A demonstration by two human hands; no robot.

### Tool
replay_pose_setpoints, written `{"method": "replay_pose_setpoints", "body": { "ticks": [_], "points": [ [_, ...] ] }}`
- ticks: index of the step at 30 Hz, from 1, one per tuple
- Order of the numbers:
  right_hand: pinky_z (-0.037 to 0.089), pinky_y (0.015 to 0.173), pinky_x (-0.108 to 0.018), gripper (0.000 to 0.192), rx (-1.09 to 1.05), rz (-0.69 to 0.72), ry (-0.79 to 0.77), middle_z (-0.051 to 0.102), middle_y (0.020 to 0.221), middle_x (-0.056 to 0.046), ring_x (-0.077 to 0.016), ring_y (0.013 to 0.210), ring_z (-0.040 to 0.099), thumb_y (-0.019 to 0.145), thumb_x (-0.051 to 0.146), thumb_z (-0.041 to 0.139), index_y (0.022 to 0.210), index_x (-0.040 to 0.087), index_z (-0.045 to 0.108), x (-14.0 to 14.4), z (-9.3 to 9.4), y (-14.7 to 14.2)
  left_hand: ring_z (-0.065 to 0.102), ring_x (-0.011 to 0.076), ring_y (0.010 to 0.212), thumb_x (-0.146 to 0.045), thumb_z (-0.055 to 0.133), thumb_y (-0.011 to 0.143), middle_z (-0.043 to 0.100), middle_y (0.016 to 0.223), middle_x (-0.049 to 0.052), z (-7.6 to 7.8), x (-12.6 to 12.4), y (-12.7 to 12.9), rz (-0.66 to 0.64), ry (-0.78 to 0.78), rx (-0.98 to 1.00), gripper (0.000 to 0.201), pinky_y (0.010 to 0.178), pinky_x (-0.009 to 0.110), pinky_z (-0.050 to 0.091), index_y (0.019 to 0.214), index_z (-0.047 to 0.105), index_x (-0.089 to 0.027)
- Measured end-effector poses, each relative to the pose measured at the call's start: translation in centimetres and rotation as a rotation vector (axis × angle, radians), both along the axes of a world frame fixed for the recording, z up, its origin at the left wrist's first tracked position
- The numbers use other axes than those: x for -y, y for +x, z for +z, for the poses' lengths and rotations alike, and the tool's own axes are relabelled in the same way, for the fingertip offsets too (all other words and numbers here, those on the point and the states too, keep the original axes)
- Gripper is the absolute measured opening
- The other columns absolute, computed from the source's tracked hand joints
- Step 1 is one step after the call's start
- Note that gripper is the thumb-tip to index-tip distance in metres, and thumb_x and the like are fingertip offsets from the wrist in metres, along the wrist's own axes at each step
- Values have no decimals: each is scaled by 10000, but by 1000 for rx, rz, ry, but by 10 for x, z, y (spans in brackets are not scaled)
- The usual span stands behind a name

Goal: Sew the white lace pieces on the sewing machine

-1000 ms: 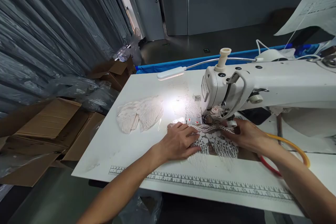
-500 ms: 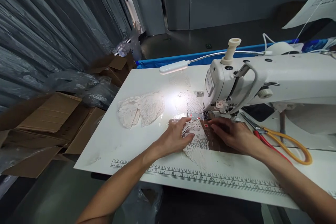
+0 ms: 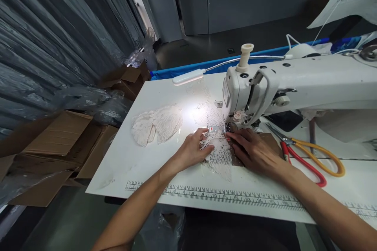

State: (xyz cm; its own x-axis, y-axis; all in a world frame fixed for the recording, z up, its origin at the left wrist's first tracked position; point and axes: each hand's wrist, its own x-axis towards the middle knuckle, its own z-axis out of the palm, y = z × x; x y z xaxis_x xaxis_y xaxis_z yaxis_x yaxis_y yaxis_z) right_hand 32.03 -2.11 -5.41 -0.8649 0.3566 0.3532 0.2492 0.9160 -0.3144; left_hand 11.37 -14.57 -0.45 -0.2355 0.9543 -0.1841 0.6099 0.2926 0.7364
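Observation:
A white lace piece (image 3: pixel 219 157) lies under the presser foot (image 3: pixel 231 127) of a white sewing machine (image 3: pixel 235 90). My left hand (image 3: pixel 194 147) grips the lace at its left edge, thumb and fingers curved around a fold. Against the right edge, just in front of the foot, my right hand (image 3: pixel 255 149) rests with fingers stretched out and lying flat, index fingertip touching the lace. Partly covered by that hand is a brown flat sheet (image 3: pixel 271 143). Small red marks show near the foot. More lace (image 3: pixel 216 115) extends behind it.
Folded lace pieces (image 3: pixel 157 123) lie left on the white table (image 3: pixel 129 164). Scissors (image 3: pixel 312 157) with yellow and red handles sit right of my right hand. A lamp (image 3: pixel 188 77) shines from behind. A printed ruler (image 3: pixel 224 196) follows the front edge; cardboard boxes (image 3: pixel 59 133) stand left.
My right hand has gone from pinching at the lace's edge to lying flatter beside it. My left hand stays on the lace. The whole view has shifted slightly.

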Motion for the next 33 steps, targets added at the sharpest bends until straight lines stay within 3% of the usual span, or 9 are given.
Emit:
{"method": "replay_pose_setpoints", "body": {
  "ticks": [6, 11, 17, 28, 33],
  "points": [
    [474, 872, -510, 363, 52, 61, -4, 576, 1140, -119, -269, 1027, 537, 926, 271, 439, 1272, 243, 543, 2, 2, 0, 601, 91, 490, -427, 702, 792, 587, 1209, 142, 1, -1, -1, 76, -43, 144, 622, 565, 305, 559, 1325, 458, -216],
    [461, 886, -493, 323, 56, 42, -12, 571, 1170, -111, -271, 1047, 518, 913, 229, 443, 1212, 232, 566, 5, 0, 0, 641, 133, 598, -468, 743, 745, 613, 1156, 116, 3, 1, -8, 50, -28, 18, 605, 666, 331, 563, 1260, 547, -218],
    [445, 889, -495, 406, 76, 8, 20, 568, 1149, -116, -271, 1028, 504, 940, 277, 414, 1338, 238, 483, 7, -1, -2, 629, 101, 524, -497, 722, 763, 570, 1247, 152, 4, 1, -12, 32, -84, 122, 633, 609, 305, 559, 1292, 517, -216],
    [471, 889, -519, 465, 29, -6, -23, 577, 1168, -140, -288, 1065, 504, 908, 209, 405, 1368, 197, 469, 9, 0, 1, 616, 89, 506, -519, 742, 736, 571, 1262, 164, 0, -2, -13, 70, -103, 116, 642, 591, 292, 548, 1267, 545, -215],
    [453, 935, -491, 443, 42, 98, -96, 582, 1162, -95, -257, 1089, 523, 885, 181, 461, 1306, 281, 554, 13, 11, 9, 613, 93, 522, -515, 743, 735, 622, 1190, 141, -4, -3, -15, 66, -99, 135, 661, 560, 261, 529, 1286, 531, -218]
  ]
}}
